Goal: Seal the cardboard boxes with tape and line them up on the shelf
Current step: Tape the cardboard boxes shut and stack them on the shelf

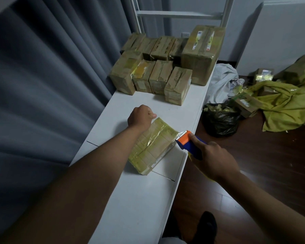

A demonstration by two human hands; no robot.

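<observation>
Boxes (167,62) crowd the white shelf's (141,196) far end beside grey curtains (48,73). Left hand (141,118) clamps a cardboard box (153,147) mid-shelf; right hand (213,160) grips a tape dispenser (188,142) at its right edge.

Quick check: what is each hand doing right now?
Left hand: closed in a fist, pressing on the taped brown cardboard box.
Right hand: closed around the blue-and-orange tape dispenser.
</observation>
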